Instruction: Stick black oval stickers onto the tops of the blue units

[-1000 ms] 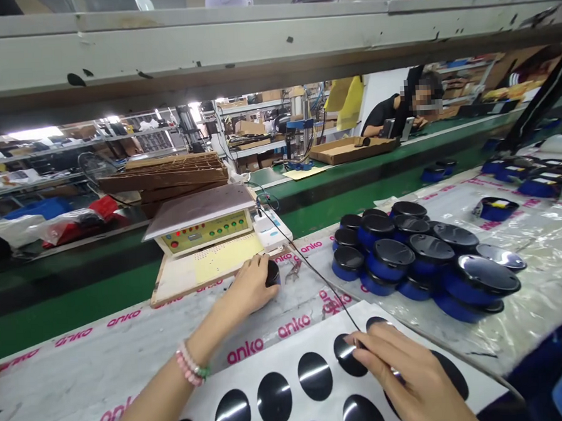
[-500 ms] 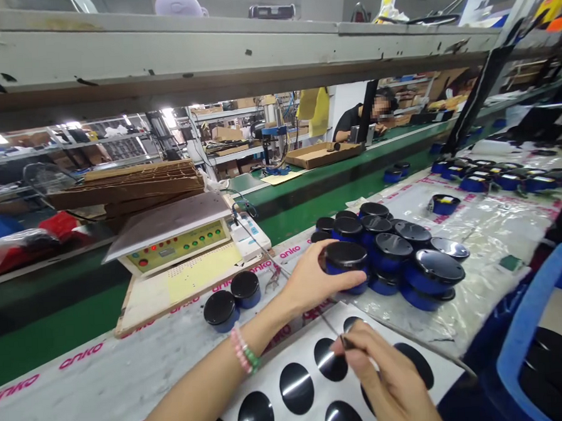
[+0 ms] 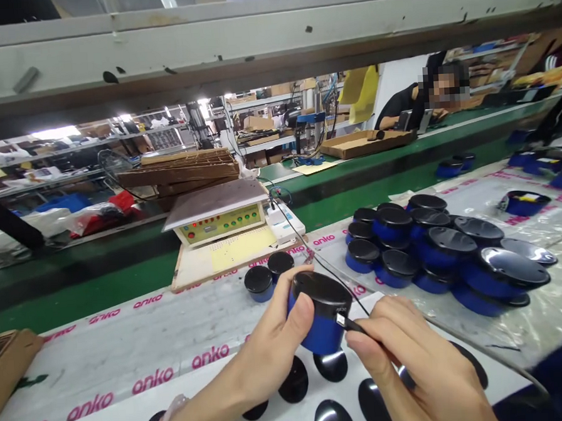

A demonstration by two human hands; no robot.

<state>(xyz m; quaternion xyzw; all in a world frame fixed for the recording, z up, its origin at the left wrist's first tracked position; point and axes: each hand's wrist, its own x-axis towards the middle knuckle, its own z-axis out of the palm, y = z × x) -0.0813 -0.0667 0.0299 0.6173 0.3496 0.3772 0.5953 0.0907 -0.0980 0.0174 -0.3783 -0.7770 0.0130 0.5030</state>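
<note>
My left hand (image 3: 273, 343) grips a round blue device with a black top (image 3: 321, 315), tilted so its side faces my right hand. In my right hand (image 3: 411, 354), a black cable plug (image 3: 350, 324) is pinched between thumb and fingers. Its metal tip is right at the device's side, by a small printed mark; whether it is inserted I cannot tell. The thin black cable (image 3: 328, 267) runs back toward the test box. Below both hands lies a white sheet with black round stickers (image 3: 332, 416). To the right stand stacked blue devices (image 3: 445, 246).
A test box with lights and buttons (image 3: 220, 220) sits on a board at the back left. Two devices (image 3: 261, 282) stand near it. Behind runs a green conveyor (image 3: 318, 199), with a co-worker (image 3: 398, 107) beyond. A shelf beam (image 3: 253, 36) crosses overhead. A cardboard box (image 3: 16, 369) is at left.
My left hand has lifted the device from the stack and brought it left over the sticker sheet. My right hand has raised the plug to its side. The view has turned left.
</note>
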